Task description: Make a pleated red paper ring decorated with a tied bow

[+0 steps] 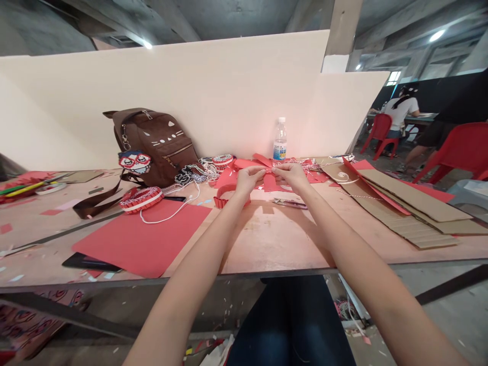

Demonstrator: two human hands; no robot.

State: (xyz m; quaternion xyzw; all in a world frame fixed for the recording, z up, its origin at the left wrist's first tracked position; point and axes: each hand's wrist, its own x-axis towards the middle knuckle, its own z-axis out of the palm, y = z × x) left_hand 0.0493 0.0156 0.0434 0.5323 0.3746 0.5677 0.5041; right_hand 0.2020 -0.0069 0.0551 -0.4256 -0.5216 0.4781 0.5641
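Above the table, my left hand (249,181) and my right hand (292,177) are close together, fingertips pinched on a piece of folded red paper (269,172). Red strips stick up and out behind the fingers; its exact shape is partly hidden. Just below my left wrist lies a red pleated paper ring (224,197), partly covered by the forearm. A pair of small scissors (290,204) rests on the tabletop beneath my right wrist. More red paper pieces (318,178) and red-and-white cord lie behind the hands.
A brown backpack (152,145) leans on the white partition (229,91), with a water bottle (281,142) farther right. Left are a red-and-white trimmed ring (142,200), a red sheet (152,239) and a dark phone (91,263). Cardboard strips (415,195) lie right. People are in the background.
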